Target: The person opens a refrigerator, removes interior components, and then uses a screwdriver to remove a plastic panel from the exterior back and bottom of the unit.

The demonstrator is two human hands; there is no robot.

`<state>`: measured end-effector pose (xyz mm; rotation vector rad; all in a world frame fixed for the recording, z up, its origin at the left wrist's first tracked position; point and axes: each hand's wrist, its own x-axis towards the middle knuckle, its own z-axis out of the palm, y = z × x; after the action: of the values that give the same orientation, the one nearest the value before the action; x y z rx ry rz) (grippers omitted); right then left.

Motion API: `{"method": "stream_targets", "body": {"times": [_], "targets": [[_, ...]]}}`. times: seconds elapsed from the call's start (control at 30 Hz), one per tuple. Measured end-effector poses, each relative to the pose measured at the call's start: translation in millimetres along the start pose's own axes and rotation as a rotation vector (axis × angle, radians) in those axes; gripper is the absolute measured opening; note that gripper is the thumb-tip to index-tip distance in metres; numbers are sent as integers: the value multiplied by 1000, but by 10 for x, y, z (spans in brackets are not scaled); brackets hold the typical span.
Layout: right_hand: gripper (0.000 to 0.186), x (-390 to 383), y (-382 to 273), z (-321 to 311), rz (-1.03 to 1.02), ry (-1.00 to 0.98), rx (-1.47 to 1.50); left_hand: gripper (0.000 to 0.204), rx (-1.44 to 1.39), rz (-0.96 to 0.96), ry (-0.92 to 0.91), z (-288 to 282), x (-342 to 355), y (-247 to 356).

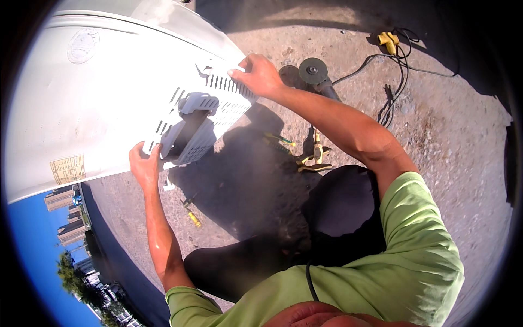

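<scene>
A large white appliance casing fills the upper left, tilted off the dirt ground. A slotted white plastic vent cover sits at its lower corner. My left hand grips the casing's lower edge beside the vent. My right hand holds the casing's right corner, fingers curled over the slotted edge. Both arms stretch out from my green shirt.
An angle grinder lies on the dirt just past my right hand, its black cord running to a yellow plug. Yellow-handled pliers and a small yellow-handled screwdriver lie on the ground near my dark-trousered knees.
</scene>
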<state>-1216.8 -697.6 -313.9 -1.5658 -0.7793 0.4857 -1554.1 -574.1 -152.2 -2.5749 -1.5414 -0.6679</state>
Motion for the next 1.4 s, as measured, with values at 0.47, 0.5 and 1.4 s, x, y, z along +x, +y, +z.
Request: {"method": "stream_targets", "body": {"times": [0.47, 0.5, 1.4], "targets": [[54, 76, 44, 80, 57, 6, -4, 53, 35, -27, 68, -13, 17, 11], [54, 75, 38, 69, 61, 2, -16, 54, 39, -37, 67, -24, 18, 38], [68, 99, -110, -22, 69, -81, -143, 55, 128, -28, 92, -141, 50, 202]]}}
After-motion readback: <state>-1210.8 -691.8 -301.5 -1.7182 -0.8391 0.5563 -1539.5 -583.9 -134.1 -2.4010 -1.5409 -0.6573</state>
